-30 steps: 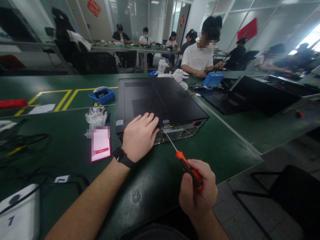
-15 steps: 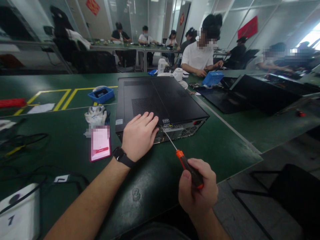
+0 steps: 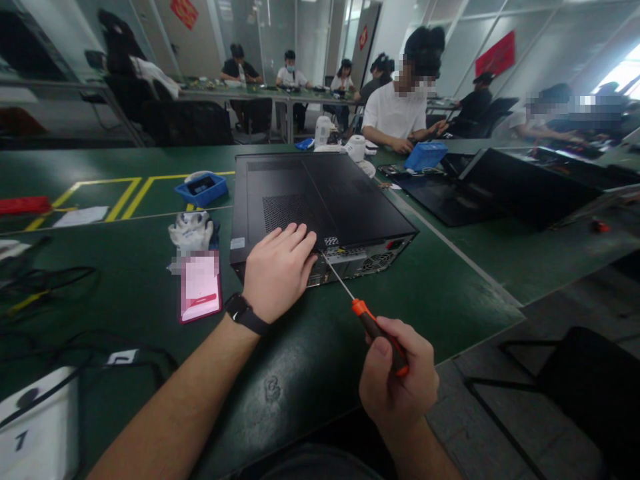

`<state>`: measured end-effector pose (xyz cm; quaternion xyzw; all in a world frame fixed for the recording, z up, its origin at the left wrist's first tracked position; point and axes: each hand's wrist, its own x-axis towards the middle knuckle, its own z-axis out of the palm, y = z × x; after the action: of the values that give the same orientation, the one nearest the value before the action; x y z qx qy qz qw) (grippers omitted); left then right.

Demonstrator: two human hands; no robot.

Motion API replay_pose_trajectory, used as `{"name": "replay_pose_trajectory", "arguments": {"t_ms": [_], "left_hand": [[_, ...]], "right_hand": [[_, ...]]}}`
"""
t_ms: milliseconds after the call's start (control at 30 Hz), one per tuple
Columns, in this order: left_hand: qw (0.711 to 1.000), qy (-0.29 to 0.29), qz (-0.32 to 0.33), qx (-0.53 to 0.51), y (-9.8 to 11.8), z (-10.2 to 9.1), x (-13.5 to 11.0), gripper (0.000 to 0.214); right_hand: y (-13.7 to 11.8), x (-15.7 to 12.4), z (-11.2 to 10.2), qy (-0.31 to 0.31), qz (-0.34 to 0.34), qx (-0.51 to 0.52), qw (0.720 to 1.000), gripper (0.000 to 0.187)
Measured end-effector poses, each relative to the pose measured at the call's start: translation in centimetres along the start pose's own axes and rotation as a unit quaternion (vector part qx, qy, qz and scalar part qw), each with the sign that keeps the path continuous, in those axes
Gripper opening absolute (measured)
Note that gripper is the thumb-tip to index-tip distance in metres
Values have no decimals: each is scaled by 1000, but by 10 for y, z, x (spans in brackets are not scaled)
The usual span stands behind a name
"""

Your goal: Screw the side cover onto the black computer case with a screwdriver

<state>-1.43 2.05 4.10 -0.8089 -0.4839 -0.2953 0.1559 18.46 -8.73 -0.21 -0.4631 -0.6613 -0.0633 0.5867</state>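
A black desktop computer case (image 3: 320,197) lies flat on the green table (image 3: 125,280), its rear panel facing me. My left hand (image 3: 277,270) rests flat on the near edge of its lid, fingers stretched out, a black watch on the wrist. My right hand (image 3: 397,380) is closed round the orange and black handle of a screwdriver (image 3: 370,323). The thin metal shaft runs up and left, with its tip at the top edge of the rear panel, right beside my left fingertips.
A phone in a pink case (image 3: 200,287) and a crumpled white glove (image 3: 193,232) lie left of the case, a blue tray (image 3: 203,189) behind them. Cables and a white box sit at the far left. Another opened case lies to the right. Several people work at tables behind.
My right hand has shifted its grip on the screwdriver handle slightly, as in turning it; the tip stays at the rear panel. My left hand has not moved.
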Motion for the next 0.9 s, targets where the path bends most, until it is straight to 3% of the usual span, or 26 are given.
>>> {"name": "replay_pose_trajectory", "arguments": {"t_ms": [100, 367, 567, 767, 900], "left_hand": [[1000, -1, 1, 0, 0, -1, 0, 34], [1000, -2, -5, -8, 0, 0, 0, 35], [1000, 1, -2, -3, 0, 0, -1, 35], [1000, -1, 2, 3, 0, -1, 0, 34], [1000, 2, 2, 2, 0, -1, -1, 34]], "right_hand": [[1, -4, -1, -8, 34, -17, 999, 27], [-2, 7, 1, 7, -29, 15, 999, 35], [3, -5, -1, -5, 31, -17, 999, 26], [0, 6, 0, -9, -36, 23, 999, 37], [0, 2, 1, 1, -12, -3, 1000, 35]]}}
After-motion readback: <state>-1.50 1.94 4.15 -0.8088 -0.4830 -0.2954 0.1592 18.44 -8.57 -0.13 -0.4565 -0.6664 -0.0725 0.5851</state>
